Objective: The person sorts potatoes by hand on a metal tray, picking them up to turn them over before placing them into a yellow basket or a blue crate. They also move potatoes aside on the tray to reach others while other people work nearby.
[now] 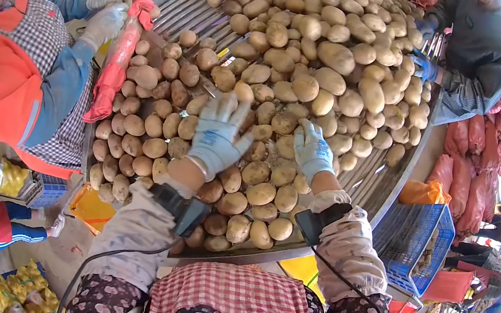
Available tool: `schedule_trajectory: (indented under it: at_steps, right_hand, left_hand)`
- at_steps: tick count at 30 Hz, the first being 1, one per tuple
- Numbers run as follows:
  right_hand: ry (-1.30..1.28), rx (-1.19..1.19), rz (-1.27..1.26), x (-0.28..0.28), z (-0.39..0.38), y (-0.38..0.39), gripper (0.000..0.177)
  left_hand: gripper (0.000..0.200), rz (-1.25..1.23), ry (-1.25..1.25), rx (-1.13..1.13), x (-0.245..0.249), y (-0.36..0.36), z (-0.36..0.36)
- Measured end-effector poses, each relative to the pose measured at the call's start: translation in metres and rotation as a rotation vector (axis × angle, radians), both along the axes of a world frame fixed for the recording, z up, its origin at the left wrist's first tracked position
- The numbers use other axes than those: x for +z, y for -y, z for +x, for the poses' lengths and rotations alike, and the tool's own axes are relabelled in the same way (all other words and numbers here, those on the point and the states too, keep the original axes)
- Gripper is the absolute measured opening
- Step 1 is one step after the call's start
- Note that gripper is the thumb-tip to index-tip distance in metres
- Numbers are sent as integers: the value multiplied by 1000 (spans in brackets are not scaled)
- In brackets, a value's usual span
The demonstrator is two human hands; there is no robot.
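Note:
Both my hands wear pale blue-grey gloves and reach over a big metal sorting table (pixel 386 179) heaped with potatoes (pixel 320 55). My left hand (pixel 220 133) lies spread, fingers apart, on the near potatoes, its fingertips by one potato (pixel 243 92). My right hand (pixel 312 150) rests on the pile to the right, fingers curled down onto potatoes; whether it grips one is hidden. A black device is strapped on each of my wrists, with cables trailing down.
A co-worker in an orange vest (pixel 5 76) at the left holds a red net sack (pixel 117 61). Another person's gloved hand (pixel 425 68) works at the right edge. A blue crate (pixel 412 240) and filled red sacks (pixel 475 161) stand to the right.

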State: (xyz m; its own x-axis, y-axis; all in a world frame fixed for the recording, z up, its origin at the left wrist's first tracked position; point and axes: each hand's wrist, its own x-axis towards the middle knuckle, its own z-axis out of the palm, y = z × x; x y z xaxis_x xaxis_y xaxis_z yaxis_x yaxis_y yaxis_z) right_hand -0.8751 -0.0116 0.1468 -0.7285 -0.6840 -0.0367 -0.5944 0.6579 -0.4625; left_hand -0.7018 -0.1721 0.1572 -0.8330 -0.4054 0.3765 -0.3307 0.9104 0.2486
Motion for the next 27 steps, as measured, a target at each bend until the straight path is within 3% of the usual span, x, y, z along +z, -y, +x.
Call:
schedule_trajectory:
  at_steps: [3, 7, 8, 9, 11, 15, 17, 20, 21, 22, 23, 24, 25, 26, 27]
  right_hand:
    - [8, 24, 107, 3, 29, -7, 42]
    - [2, 79, 55, 16, 42, -32, 38]
    - [5, 70, 96, 17, 45, -35, 38]
    - [17, 64, 102, 17, 46, -39, 38]
    - [93, 99, 90, 19, 42, -42, 39]
    - [141, 152, 150, 23, 39, -43, 47]
    - [241, 67, 179, 29, 40, -43, 49]
    - [182, 112, 56, 20, 44, -52, 50]
    - [376, 58, -127, 23, 52, -57, 49]
    - [572, 2, -310, 26, 60, -62, 48]
    - [574, 8, -314, 27, 66, -65, 48]
    - [968, -69, -624, 28, 74, -70, 50]
    - [1360, -151, -935, 30, 81, -75, 51]
    - [1518, -42, -947, 34, 84, -80, 58]
    - [1515, -37, -949, 36, 85, -79, 58]
  left_hand:
    - [65, 138, 28, -140, -11, -29, 18]
    - [57, 83, 141, -225, 10, -32, 57]
    - [49, 144, 166, -87, 21, -29, 54]
    - [46, 81, -40, -47, 18, -20, 47]
    - [47, 113, 214, -60, 20, -8, 28]
    - [47, 77, 255, 39, 11, -16, 12]
    - [46, 125, 350, 68, 14, -18, 11]
    - [45, 178, 372, 72, 19, -14, 7]
    - [45, 178, 374, 78, 10, -10, 12]
    - [43, 552, 94, -9, -1, -5, 18]
    - [44, 910, -202, -102, -12, 1, 22]
    - [43, 1219, -374, -120, -10, -7, 27]
    - [43, 1216, -373, -115, 3, -17, 33]
    - [45, 1372, -428, -186, 19, -27, 38]
    - [47, 1528, -483, -262, 30, -38, 40]
